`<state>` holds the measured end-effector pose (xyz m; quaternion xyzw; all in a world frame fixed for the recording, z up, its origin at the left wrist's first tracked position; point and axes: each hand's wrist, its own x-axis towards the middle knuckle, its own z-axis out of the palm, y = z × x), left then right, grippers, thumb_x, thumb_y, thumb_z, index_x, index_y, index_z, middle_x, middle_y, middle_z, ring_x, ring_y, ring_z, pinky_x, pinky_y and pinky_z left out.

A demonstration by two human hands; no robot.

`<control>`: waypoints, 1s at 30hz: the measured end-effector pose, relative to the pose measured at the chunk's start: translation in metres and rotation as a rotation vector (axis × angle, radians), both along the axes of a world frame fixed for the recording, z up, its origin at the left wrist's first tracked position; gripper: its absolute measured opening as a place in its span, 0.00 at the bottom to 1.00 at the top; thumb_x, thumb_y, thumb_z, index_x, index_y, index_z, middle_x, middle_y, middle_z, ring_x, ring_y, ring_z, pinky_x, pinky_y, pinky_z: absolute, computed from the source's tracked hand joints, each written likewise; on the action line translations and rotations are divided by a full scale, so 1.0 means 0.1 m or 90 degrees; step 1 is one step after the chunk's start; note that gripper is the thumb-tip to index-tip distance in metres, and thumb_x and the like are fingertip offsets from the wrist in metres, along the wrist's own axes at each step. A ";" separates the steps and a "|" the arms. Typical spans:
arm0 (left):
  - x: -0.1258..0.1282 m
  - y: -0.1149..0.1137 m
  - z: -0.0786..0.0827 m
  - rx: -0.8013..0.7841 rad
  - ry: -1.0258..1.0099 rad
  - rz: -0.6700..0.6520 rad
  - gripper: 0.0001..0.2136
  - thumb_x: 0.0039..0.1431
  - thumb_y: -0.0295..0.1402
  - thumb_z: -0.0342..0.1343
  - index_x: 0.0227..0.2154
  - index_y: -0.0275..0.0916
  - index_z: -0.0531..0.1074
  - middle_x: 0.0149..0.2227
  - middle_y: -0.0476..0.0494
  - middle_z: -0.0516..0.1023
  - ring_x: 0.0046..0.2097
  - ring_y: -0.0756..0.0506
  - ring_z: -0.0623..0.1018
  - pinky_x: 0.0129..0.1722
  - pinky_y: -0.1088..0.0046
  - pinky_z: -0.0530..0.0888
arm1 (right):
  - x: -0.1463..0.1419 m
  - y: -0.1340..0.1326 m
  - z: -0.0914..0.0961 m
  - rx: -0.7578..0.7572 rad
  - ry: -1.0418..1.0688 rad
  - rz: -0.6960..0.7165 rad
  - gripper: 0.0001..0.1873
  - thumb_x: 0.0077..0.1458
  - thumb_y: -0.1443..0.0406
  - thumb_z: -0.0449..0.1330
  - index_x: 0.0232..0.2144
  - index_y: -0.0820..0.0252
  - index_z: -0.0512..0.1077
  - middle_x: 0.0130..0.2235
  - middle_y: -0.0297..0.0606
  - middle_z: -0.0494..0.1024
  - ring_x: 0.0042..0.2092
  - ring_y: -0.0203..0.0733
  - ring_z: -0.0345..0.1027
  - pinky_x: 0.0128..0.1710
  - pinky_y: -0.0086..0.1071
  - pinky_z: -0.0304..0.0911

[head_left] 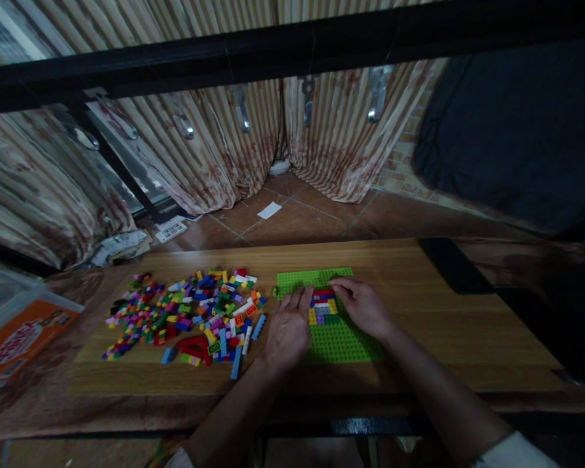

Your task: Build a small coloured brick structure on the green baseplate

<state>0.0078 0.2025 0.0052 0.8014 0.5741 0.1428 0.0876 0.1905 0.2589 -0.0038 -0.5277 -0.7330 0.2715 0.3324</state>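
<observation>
A green studded baseplate point(344, 341) lies on the wooden table under both hands. On its middle sits a block of joined toy bricks point(323, 307) in rows of red, blue, white, yellow, grey and dark green. My left hand point(290, 328) rests against the left side of these bricks, fingers stretched out and partly covering the plate. At the upper right corner of the bricks, my right hand point(365, 307) has its thumb and fingertips brought together. Whatever may be between those fingertips is too small to make out.
Many loose coloured bricks point(224, 302) are spread over the left part of the table point(443, 338). A clear box with an orange label point(22, 341) stands at far left. A black phone-like slab point(453, 265) lies at the right. Curtains and a dark rail stand behind.
</observation>
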 end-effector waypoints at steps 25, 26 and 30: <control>-0.01 -0.01 -0.04 0.010 -0.008 -0.005 0.27 0.57 0.21 0.43 0.61 0.33 0.58 0.61 0.35 0.65 0.59 0.40 0.67 0.59 0.60 0.63 | -0.03 -0.04 0.04 0.025 -0.044 0.000 0.13 0.60 0.67 0.51 0.33 0.57 0.76 0.37 0.39 0.79 0.40 0.42 0.72 0.44 0.36 0.64; -0.01 0.00 -0.04 0.012 -0.004 -0.004 0.27 0.57 0.21 0.43 0.61 0.33 0.59 0.61 0.34 0.65 0.59 0.39 0.67 0.59 0.60 0.64 | -0.04 -0.04 0.04 0.028 -0.048 0.000 0.13 0.60 0.67 0.51 0.33 0.57 0.76 0.37 0.39 0.78 0.40 0.42 0.71 0.44 0.35 0.64; -0.01 0.00 -0.05 0.020 0.017 -0.004 0.27 0.55 0.20 0.44 0.60 0.32 0.59 0.60 0.34 0.66 0.58 0.39 0.68 0.58 0.60 0.65 | -0.05 -0.05 0.04 0.029 -0.056 0.007 0.13 0.60 0.69 0.51 0.33 0.58 0.76 0.35 0.38 0.77 0.38 0.40 0.70 0.42 0.33 0.63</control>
